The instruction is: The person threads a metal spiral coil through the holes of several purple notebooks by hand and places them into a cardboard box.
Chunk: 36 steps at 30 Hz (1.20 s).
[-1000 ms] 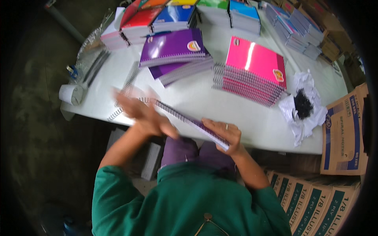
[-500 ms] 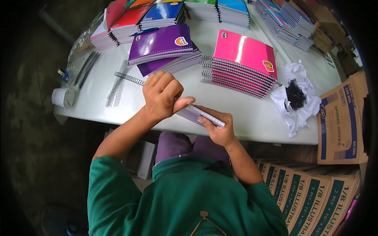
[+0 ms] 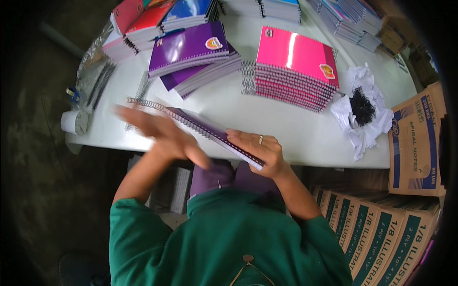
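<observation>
My right hand [image 3: 265,151], with a ring on one finger, grips a purple-covered notebook [image 3: 215,133] by its near right end, holding it aslant over the table's front edge. A wire spiral coil [image 3: 149,103] runs through the holes along part of the notebook's punched edge, and its loose end sticks out past the far left corner. Beside that edge my left hand [image 3: 160,133] is apart from the notebook, its fingers stretched out and smeared by motion, with nothing seen in it.
Purple notebooks [image 3: 190,47] and a stack of pink spiral notebooks [image 3: 296,57] stand beyond my hands. Loose coils [image 3: 101,85] lie at left near a white roll [image 3: 75,122]. Crumpled paper [image 3: 353,105] holding black bits [image 3: 362,107] lies right. Cardboard boxes [image 3: 417,140] flank the table.
My left hand has let go at the notebook's edge and swung left, opening its fingers. The notebook has turned so its punched edge and coil show. The view has shifted slightly.
</observation>
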Each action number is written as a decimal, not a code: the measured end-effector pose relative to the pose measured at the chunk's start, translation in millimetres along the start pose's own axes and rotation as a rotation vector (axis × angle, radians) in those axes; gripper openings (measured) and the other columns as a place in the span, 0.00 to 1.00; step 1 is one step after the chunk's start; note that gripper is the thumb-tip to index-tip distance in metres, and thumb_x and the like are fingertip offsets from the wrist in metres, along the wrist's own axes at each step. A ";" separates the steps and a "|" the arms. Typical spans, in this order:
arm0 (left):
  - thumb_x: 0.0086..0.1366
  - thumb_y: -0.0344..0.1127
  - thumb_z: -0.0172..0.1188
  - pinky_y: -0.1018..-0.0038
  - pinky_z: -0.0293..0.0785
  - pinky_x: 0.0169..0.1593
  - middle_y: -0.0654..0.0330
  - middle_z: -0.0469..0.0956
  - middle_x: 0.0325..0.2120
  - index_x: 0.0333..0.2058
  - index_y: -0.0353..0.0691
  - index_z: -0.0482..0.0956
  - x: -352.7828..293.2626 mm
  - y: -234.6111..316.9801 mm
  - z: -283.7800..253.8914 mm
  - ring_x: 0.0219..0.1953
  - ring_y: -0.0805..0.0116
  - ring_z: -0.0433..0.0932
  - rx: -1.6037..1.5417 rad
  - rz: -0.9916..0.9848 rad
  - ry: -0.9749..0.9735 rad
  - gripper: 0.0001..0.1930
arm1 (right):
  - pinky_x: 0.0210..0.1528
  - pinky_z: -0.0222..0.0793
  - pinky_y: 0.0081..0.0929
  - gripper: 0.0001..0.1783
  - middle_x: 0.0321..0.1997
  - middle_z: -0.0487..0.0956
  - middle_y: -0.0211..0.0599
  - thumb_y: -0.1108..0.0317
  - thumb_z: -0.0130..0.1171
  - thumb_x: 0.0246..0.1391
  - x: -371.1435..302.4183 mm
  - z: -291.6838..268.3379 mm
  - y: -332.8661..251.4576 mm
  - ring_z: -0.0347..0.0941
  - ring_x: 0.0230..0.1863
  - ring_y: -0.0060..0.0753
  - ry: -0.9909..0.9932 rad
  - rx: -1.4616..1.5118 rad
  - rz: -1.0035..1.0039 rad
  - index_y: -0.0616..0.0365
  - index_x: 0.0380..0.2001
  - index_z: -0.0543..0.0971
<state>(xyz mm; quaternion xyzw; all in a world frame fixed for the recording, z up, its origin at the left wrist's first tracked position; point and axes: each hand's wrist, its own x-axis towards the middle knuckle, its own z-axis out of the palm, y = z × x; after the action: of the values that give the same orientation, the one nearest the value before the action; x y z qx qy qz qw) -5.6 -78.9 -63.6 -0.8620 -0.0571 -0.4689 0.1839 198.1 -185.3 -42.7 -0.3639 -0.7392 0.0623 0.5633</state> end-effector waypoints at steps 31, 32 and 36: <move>0.59 0.69 0.39 0.42 0.49 0.58 0.36 0.59 0.51 0.63 0.37 0.45 28.9 29.1 44.0 0.54 0.37 0.59 -0.113 0.017 0.095 0.45 | 0.41 0.75 0.31 0.33 0.48 0.77 0.43 0.80 0.56 0.31 -3.9 14.6 0.5 0.77 0.43 0.40 0.018 0.112 0.161 0.63 0.50 0.73; 0.56 0.74 0.37 0.44 0.49 0.61 0.31 0.57 0.51 0.61 0.35 0.49 10.5 56.1 32.7 0.54 0.34 0.58 -0.353 -0.103 -0.144 0.49 | 0.41 0.75 0.31 0.33 0.47 0.77 0.43 0.79 0.56 0.31 -4.1 10.8 3.2 0.77 0.43 0.41 0.039 0.110 0.178 0.63 0.50 0.73; 0.55 0.76 0.35 0.46 0.41 0.63 0.36 0.54 0.56 0.62 0.36 0.50 64.2 35.3 13.6 0.59 0.44 0.53 0.099 0.142 0.141 0.50 | 0.36 0.74 0.29 0.23 0.38 0.79 0.46 0.68 0.60 0.44 -1.2 11.9 8.0 0.79 0.34 0.40 0.112 0.012 0.073 0.67 0.46 0.74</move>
<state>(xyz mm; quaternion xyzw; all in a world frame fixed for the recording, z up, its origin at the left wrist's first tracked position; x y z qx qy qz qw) 50.2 -111.3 -26.3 -0.8187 -0.0059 -0.5106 0.2628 191.5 -176.5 -51.9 -0.3901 -0.6923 0.0669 0.6034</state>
